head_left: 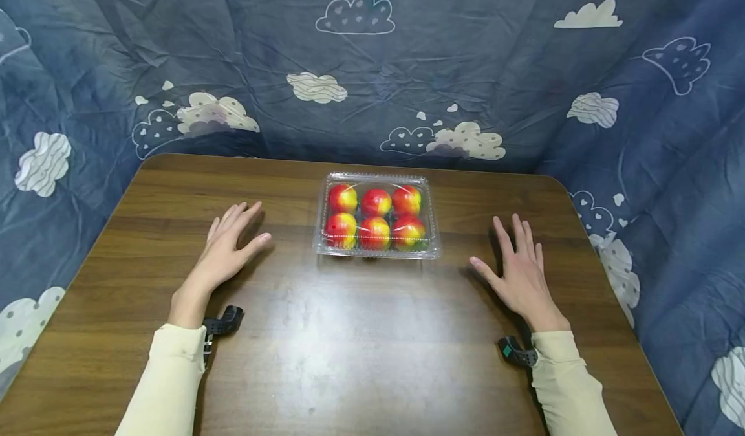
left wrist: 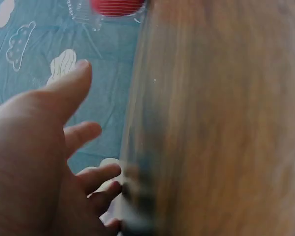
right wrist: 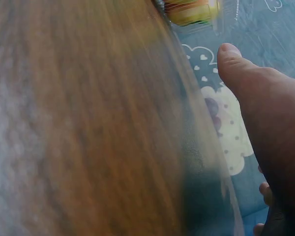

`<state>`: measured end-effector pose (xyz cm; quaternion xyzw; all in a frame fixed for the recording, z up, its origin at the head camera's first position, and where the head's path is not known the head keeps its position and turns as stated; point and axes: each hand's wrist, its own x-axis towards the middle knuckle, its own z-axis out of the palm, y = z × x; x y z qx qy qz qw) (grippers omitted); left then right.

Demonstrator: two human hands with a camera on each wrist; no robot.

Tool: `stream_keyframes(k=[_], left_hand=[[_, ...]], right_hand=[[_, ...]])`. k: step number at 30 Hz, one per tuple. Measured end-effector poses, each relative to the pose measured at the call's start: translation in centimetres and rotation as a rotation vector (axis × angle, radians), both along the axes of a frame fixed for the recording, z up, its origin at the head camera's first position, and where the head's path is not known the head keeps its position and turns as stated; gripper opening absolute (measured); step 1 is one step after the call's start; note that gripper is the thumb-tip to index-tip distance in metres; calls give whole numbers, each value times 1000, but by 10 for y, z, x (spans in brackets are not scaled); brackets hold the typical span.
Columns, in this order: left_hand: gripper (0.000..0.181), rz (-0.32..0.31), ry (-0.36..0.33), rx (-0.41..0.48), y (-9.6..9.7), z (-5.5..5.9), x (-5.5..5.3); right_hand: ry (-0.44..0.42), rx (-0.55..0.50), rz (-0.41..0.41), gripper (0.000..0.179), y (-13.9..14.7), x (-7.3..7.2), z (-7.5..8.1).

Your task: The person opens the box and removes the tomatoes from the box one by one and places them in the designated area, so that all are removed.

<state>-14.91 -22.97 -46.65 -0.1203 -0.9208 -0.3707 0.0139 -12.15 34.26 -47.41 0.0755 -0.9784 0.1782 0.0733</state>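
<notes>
A clear plastic clamshell box [head_left: 376, 255] sits toward the far side of the table, its lid down over two rows of red-and-yellow fruits [head_left: 375, 202] that look like nectarines or peaches. To its left, my left hand [head_left: 224, 251] is held over the wood with fingers extended and thumb apart, holding nothing. On the other side my right hand [head_left: 520, 281] has its fingers spread, also without anything in it. Both hands are apart from the box. A corner of the box with a red fruit [left wrist: 117, 6] shows at the top of the left wrist view; a yellowish fruit [right wrist: 192, 12] shows in the right.
The brown wooden table [head_left: 361, 358] has rounded far corners and reflects light in the middle. Behind and beside it hangs a blue cloth [head_left: 372, 54] with cloud prints. Black straps with small devices [head_left: 224, 321] are on both wrists, next to cream sleeves [head_left: 169, 378].
</notes>
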Motion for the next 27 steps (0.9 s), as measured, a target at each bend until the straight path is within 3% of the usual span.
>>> stream_keyframes(k=[8, 15, 27], left_hand=[[62, 52, 31, 133, -6, -9, -5], [51, 112, 74, 199, 0, -15, -9], [41, 177, 51, 351, 6, -10, -6]], right_hand=[[-24, -21, -1, 93, -3, -1, 1], [-56, -126, 23, 86, -10, 0, -1], [-16, -220, 55, 82, -33, -1, -10]])
